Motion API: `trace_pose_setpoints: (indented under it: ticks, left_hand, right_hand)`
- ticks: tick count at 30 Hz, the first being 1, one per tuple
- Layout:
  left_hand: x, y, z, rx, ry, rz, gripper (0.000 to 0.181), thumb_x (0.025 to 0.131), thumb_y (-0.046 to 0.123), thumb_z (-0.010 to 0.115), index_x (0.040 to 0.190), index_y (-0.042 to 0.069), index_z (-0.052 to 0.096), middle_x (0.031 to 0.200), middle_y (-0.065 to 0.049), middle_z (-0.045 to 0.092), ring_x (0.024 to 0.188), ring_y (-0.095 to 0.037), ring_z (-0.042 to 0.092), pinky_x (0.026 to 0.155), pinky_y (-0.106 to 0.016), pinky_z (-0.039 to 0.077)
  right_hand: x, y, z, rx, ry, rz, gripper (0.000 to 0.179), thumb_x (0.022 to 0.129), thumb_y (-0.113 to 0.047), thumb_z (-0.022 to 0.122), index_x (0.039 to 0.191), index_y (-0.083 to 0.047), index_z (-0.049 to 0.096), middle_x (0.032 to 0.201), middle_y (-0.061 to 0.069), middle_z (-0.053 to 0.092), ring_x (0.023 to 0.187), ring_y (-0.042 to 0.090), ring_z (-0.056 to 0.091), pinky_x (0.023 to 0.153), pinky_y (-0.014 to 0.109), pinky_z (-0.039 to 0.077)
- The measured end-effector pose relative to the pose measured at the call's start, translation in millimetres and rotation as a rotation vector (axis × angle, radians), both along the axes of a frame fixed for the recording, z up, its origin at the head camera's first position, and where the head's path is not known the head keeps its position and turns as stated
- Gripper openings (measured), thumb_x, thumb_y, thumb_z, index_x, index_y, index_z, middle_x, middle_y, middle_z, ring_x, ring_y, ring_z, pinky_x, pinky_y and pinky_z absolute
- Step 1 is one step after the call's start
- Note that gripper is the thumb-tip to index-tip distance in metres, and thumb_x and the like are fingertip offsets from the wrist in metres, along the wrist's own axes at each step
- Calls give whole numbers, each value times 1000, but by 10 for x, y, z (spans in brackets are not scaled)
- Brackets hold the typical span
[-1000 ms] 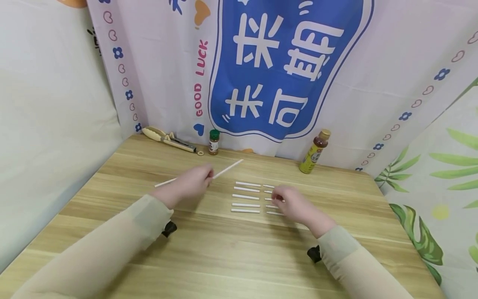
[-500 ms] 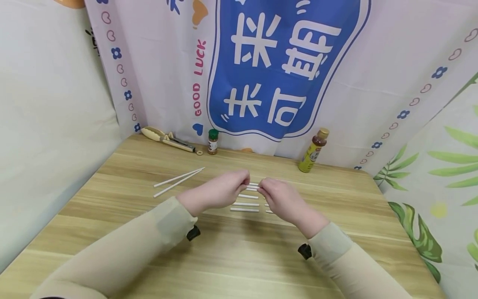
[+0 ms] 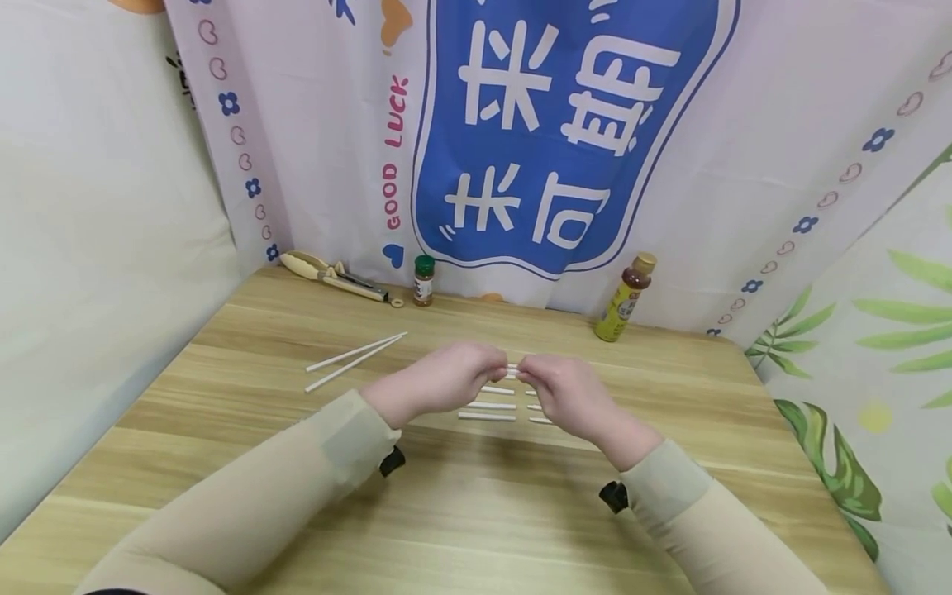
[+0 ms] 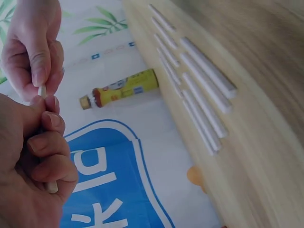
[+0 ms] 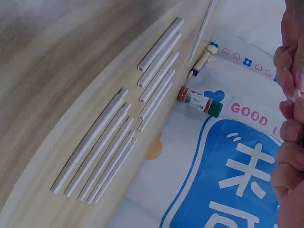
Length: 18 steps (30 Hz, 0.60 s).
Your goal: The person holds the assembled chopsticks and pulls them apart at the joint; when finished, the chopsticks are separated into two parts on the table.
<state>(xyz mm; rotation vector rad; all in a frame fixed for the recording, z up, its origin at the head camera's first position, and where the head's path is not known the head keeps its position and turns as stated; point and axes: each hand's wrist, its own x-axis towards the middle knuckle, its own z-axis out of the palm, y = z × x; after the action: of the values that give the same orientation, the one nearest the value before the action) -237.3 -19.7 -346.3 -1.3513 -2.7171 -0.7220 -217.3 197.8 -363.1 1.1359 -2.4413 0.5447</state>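
Note:
My left hand [image 3: 464,373] and right hand [image 3: 561,392] meet over the middle of the table, fingers curled. A white chopstick section [image 4: 51,186] pokes out below the left fingers. Its line runs up to a pale stick end [image 4: 42,90] pinched between my right thumb and fingers, so the two hands hold sections end to end; the joint is hidden by fingertips. Beneath lie several thicker chopstick sections [image 3: 487,406] in a row, partly covered by the left hand. Several thinner sections [image 5: 95,152] with stepped ends lie beside them, mostly behind my right hand in the head view.
Two full-length white chopsticks [image 3: 353,353] lie left, their far tips close together. Along the back edge are beige tongs [image 3: 335,277], a green-capped spice jar [image 3: 424,283] and a yellow-labelled bottle [image 3: 623,302]. A printed curtain [image 3: 320,149] hangs behind the table.
My left hand laid a full-length chopstick beside the other at left, then came right over the sections. My right hand rose from the thinner sections, and both hands now meet.

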Motion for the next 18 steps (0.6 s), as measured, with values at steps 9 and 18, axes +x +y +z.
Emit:
trace_pose_setpoints:
  ticks: [9, 18]
  left_hand:
    - [-95, 1, 62, 13, -31, -35, 21, 103, 13, 53, 83, 16, 59, 76, 6, 55, 68, -10, 51, 64, -28, 46]
    - [-174, 5, 38, 34, -96, -50, 20, 102, 11, 55, 83, 14, 61, 75, 4, 55, 69, -12, 52, 65, -29, 46]
  right_hand:
    - [-44, 29, 37, -11, 15, -9, 7, 94, -5, 65, 92, -11, 68, 81, -2, 66, 66, 9, 58, 58, 31, 50]
    - [-93, 46, 16, -2, 17, -10, 7, 94, -5, 66, 91, -11, 68, 80, -3, 65, 64, 9, 57, 56, 31, 49]
